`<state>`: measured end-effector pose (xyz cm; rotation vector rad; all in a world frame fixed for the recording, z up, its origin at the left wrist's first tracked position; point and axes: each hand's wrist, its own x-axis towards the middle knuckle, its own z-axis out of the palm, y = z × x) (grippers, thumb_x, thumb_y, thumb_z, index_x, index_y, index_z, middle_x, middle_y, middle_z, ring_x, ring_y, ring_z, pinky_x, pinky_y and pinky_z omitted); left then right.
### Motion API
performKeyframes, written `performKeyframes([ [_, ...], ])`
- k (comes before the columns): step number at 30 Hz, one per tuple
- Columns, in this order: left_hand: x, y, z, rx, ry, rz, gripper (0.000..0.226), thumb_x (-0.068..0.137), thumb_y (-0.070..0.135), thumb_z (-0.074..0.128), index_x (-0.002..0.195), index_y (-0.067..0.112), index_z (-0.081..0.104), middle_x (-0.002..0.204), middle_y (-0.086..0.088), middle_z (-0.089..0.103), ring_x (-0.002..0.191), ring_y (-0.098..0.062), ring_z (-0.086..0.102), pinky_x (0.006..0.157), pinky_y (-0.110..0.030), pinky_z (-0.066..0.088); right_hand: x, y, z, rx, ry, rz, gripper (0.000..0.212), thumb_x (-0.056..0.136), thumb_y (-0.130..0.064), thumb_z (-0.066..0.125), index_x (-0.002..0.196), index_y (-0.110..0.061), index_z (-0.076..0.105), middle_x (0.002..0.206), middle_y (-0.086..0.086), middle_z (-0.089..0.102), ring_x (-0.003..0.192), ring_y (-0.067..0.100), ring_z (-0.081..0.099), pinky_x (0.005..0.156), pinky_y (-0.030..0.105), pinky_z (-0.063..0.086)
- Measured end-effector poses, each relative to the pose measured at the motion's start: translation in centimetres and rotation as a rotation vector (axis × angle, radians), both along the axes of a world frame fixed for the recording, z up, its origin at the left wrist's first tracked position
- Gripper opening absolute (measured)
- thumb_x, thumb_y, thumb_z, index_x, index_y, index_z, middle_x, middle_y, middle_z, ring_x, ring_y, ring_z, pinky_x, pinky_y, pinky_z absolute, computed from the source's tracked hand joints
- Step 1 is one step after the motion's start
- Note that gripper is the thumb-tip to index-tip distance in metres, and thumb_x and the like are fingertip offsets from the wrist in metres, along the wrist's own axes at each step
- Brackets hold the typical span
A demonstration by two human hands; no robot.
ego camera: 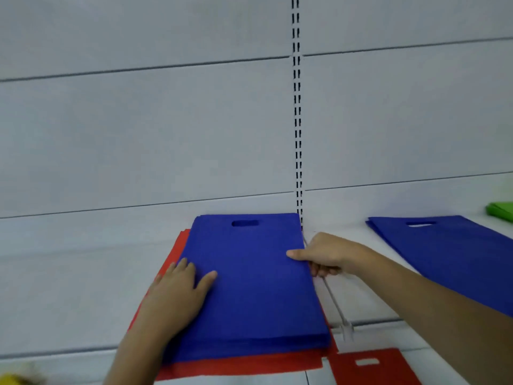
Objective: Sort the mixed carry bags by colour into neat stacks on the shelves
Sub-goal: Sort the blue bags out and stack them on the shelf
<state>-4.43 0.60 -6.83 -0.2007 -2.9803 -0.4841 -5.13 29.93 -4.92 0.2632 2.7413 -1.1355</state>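
Pinching blue stack (249,279) edge, right hand (324,255); left hand (177,295) flat, fingers spread, over red bags (249,366).

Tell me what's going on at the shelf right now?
A person is handling a stack of blue bags lying on red bags on the shelf. The left hand presses flat on the blue stack; the right hand has a grip on its right edge. Another blue stack lies to the right, with something green beyond it.
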Motion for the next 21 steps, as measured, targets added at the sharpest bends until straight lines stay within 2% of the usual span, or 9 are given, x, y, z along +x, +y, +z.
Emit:
performKeyframes([
  [3,-0.7,0.0,-0.6,-0.064,-0.024,-0.046,0.058,0.093,0.062,0.025,0.109,0.013,0.052,0.131,-0.01,0.05,0.127,-0.027,0.041,0.107,-0.041,0.031,0.0,-0.6,-0.6,0.145,0.139,-0.047,0.047,0.085,-0.051,0.064,0.055,-0.016,0.054,0.047,-0.004,0.06,0.046,0.012,0.054,0.052,0.022,0.042],
  [6,-0.4,0.6,-0.5,-0.106,-0.02,-0.075,0.068,0.093,0.063,0.022,0.126,0.01,0.047,0.134,-0.011,0.048,0.129,-0.027,0.04,0.11,-0.04,0.029,0.2,-0.8,-0.5,0.389,0.249,-0.132,0.056,0.081,-0.056,0.064,0.05,-0.019,0.035,0.046,-0.007,0.044,0.05,0.014,0.045,0.054,0.027,0.035],
  [10,0.8,1.4,0.3,-0.067,0.017,-0.144,0.053,0.094,0.06,0.027,0.109,0.014,0.05,0.121,-0.007,0.055,0.115,-0.024,0.048,0.106,-0.036,0.033,0.4,-0.9,-0.7,0.471,0.331,-0.187,0.053,0.083,-0.046,0.065,0.055,-0.019,0.029,0.052,-0.004,0.034,0.052,0.016,0.035,0.052,0.027,0.03],
  [12,1.4,1.5,0.8,-0.03,0.032,-0.169,0.05,0.095,0.057,0.03,0.116,0.015,0.049,0.124,-0.004,0.054,0.117,-0.02,0.048,0.105,-0.031,0.033,0.5,-0.4,-1.0,0.377,0.347,-0.185,0.052,0.082,-0.042,0.068,0.055,-0.019,0.03,0.051,-0.003,0.032,0.052,0.016,0.033,0.054,0.029,0.03],
  [14,1.9,1.2,1.3,0.027,0.039,-0.184,0.048,0.096,0.055,0.033,0.121,0.018,0.048,0.121,-0.001,0.055,0.109,-0.016,0.05,0.098,-0.028,0.035,1.1,0.0,-0.9,0.138,0.334,-0.195,0.045,0.08,-0.039,0.069,0.059,-0.012,0.041,0.055,0.006,0.043,0.055,0.019,0.041,0.056,0.03,0.034],
  [16,1.8,0.8,1.5,0.098,0.038,-0.21,0.036,0.094,0.056,0.036,0.102,0.023,0.047,0.1,0.007,0.054,0.091,-0.011,0.048,0.088,-0.028,0.04,1.9,0.1,-0.7,-0.107,0.32,-0.216,0.042,0.08,-0.038,0.07,0.075,0.002,0.058,0.073,0.016,0.065,0.063,0.028,0.06,0.06,0.036,0.048],
  [17,1.7,0.5,1.5,0.121,0.036,-0.21,0.035,0.094,0.056,0.037,0.094,0.022,0.044,0.093,0.01,0.052,0.086,-0.011,0.049,0.083,-0.028,0.041,2.4,0.0,-0.6,-0.178,0.309,-0.213,0.039,0.082,-0.036,0.071,0.086,0.002,0.064,0.082,0.014,0.071,0.071,0.029,0.068,0.066,0.04,0.055],
  [19,0.9,0.0,1.3,0.13,0.054,-0.193,0.041,0.093,0.055,0.039,0.085,0.016,0.044,0.087,0.008,0.053,0.085,-0.015,0.05,0.078,-0.029,0.042,3.3,-0.4,-0.5,-0.308,0.226,-0.164,0.023,0.087,-0.031,0.069,0.098,-0.011,0.071,0.089,0.003,0.076,0.083,0.022,0.073,0.077,0.041,0.06],
  [21,0.1,-0.5,1.1,0.066,0.089,-0.153,0.044,0.093,0.055,0.04,0.079,0.013,0.045,0.086,0.002,0.055,0.093,-0.018,0.048,0.081,-0.032,0.042,4.1,-0.9,-0.6,-0.416,0.094,-0.1,0.019,0.09,-0.03,0.067,0.104,-0.017,0.07,0.094,-0.002,0.076,0.089,0.019,0.073,0.082,0.039,0.059],
])
